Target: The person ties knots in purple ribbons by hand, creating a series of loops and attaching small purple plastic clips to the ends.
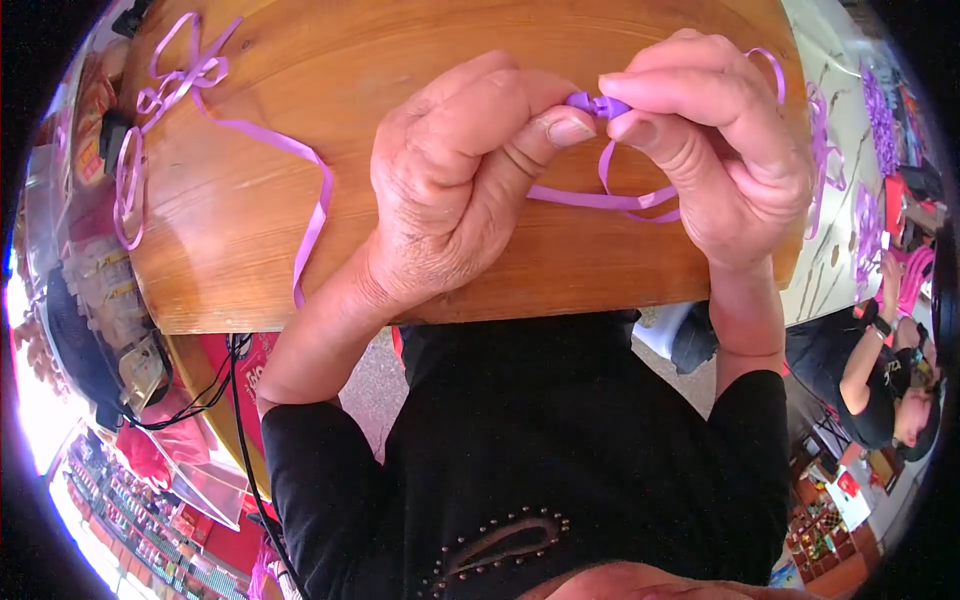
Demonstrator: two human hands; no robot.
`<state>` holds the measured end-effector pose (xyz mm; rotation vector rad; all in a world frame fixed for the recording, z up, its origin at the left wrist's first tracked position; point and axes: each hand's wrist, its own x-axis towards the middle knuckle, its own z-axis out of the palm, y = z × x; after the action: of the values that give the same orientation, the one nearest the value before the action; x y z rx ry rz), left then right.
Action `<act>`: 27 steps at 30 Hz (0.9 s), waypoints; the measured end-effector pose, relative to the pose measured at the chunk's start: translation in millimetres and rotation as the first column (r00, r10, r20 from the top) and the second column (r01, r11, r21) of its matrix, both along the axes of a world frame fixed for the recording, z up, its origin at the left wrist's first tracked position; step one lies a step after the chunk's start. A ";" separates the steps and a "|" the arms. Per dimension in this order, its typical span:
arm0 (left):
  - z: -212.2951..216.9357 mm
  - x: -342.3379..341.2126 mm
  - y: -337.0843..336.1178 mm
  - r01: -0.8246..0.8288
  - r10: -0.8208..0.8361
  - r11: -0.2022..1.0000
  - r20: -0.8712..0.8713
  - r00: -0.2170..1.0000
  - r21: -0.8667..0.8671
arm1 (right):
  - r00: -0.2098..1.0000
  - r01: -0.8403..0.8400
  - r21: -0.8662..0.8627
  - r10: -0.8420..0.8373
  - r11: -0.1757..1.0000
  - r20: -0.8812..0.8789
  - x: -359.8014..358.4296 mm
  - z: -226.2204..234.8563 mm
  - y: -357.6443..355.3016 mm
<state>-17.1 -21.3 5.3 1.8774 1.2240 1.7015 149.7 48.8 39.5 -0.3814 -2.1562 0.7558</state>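
Over the wooden table (420,40), a small purple plastic buckle (598,105) is held between my two hands. My left hand (450,165) pinches its left end between thumb and forefinger. The thumb and fingertips of my right hand (725,150) close on the right end. Fingertips hide much of the buckle, so I cannot tell whether its two parts are fully joined. A flat purple ribbon (600,200) lies under the hands and runs behind my right hand. More purple ribbon (318,215) curves across the left side of the table, ending in loose loops at the far left.
To the right, a pale marbled table (812,285) carries bunches of purple ribbon (880,125). A person in dark clothes (880,390) works beside it. At the left stand plastic-wrapped packages (108,285), with black cables (236,400) hanging by the table edge.
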 end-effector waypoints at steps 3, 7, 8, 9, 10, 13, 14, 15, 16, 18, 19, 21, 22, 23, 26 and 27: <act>1.0 -0.4 -0.6 0.013 -0.013 0.999 -0.010 1.000 -0.041 | 1.000 -0.013 -0.017 0.012 1.000 -0.024 -0.2 -2.0 0.3; 0.7 -2.0 -0.2 0.040 -0.042 0.998 -0.030 0.999 -0.053 | 0.999 -0.041 0.131 0.040 0.991 0.015 -0.4 0.5 4.6; 0.3 -2.3 -0.1 0.040 -0.042 0.998 -0.029 0.999 -0.055 | 0.999 -0.041 0.156 0.035 0.987 0.038 -0.1 1.2 4.0; -0.1 -2.6 -0.2 0.037 -0.039 0.998 -0.054 0.998 -0.045 | 0.998 -0.041 0.181 0.030 0.983 0.061 0.0 1.7 3.5; -0.3 -2.9 -0.4 0.034 -0.037 0.999 -0.078 0.996 -0.035 | 0.998 -0.041 0.178 0.030 0.983 0.061 -0.1 1.9 3.3; 8.5 -5.7 -8.4 0.036 -0.088 0.964 -0.188 0.978 -0.263 | 0.997 -0.025 0.191 0.012 0.981 0.073 2.1 1.6 3.5; 8.1 -7.2 -8.9 0.034 -0.087 0.963 -0.189 0.978 -0.266 | 0.996 -0.043 0.185 0.027 0.982 0.085 2.4 2.4 3.7; 7.4 -8.4 -8.9 0.075 -0.121 0.962 -0.164 0.979 -0.261 | 0.994 -0.060 0.178 0.043 0.982 0.097 2.9 3.0 3.9; 6.8 -9.0 -9.2 0.116 -0.155 0.960 -0.139 0.978 -0.256 | 0.994 -0.060 0.175 0.044 0.983 0.097 3.2 3.3 4.0; 4.3 -6.8 -10.7 0.101 -0.136 0.962 -0.124 0.983 -0.252 | 0.991 -0.091 0.122 0.077 0.988 0.113 4.5 2.7 4.6; 3.5 -5.9 -11.7 0.084 -0.113 0.966 -0.110 0.987 -0.246 | 0.991 -0.088 0.118 0.075 0.989 0.114 4.5 2.3 4.5; 3.7 -7.5 -12.6 0.107 -0.134 0.967 -0.103 0.986 -0.232 | 0.988 -0.121 0.094 0.110 0.988 0.111 4.8 1.9 4.5; 3.3 -8.1 -12.5 0.127 -0.150 0.968 -0.097 0.984 -0.215 | 0.988 -0.117 0.091 0.106 0.989 0.112 5.2 1.3 4.0; 1.7 -8.0 -13.8 0.126 -0.150 0.967 -0.096 0.984 -0.219 | 0.988 -0.135 0.043 0.131 0.990 0.087 5.0 0.5 2.7; -1.6 -9.1 -16.5 0.151 -0.159 0.965 -0.019 0.987 -0.215 | 0.983 -0.177 -0.009 0.177 0.984 0.053 4.2 -2.2 2.9; 0.4 -12.3 -16.1 0.208 -0.213 0.936 0.011 0.977 -0.283 | 0.979 -0.200 -0.008 0.200 0.980 0.044 4.4 -3.1 4.1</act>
<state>-29.4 -37.4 5.7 1.7822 1.1562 1.3231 154.1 52.9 36.4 -0.1857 -2.2588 0.8706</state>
